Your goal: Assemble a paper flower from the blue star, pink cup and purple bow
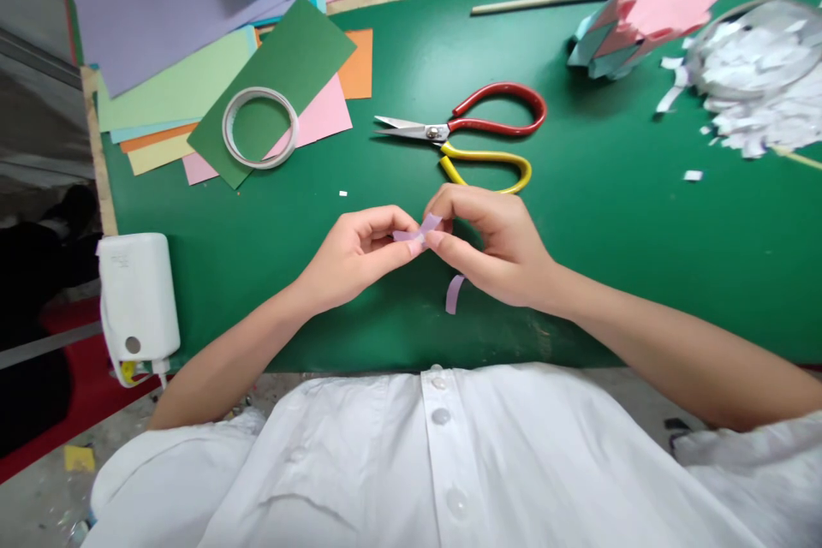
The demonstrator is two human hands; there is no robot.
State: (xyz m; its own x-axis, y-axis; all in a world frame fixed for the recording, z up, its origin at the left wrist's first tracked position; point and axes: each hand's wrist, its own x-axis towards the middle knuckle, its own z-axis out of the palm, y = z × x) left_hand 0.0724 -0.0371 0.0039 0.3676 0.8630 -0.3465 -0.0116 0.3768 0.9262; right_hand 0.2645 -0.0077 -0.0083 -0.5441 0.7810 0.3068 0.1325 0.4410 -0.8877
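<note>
Both hands meet over the front half of the green table. My left hand (366, 253) pinches a small lilac paper strip (429, 224) between thumb and fingers. From the other side my right hand (494, 244) is closed on the same strip, its thumb tip against the paper. The strip looks bent or crossed where the fingertips meet; its exact fold is hidden. Below my right hand a second, curled lilac strip (454, 294) lies on the table. Just beyond the hands rest scissors (437, 132) with one red and one yellow handle, blades parted.
A tape roll (229, 137) sits on stacked coloured paper (160, 17) at the left. A white power bank (138, 295) lies at the left edge. Back right are a wooden stick (545, 2), a pink-and-blue paper holder (668, 0) and a heap of white paper scraps (758, 60).
</note>
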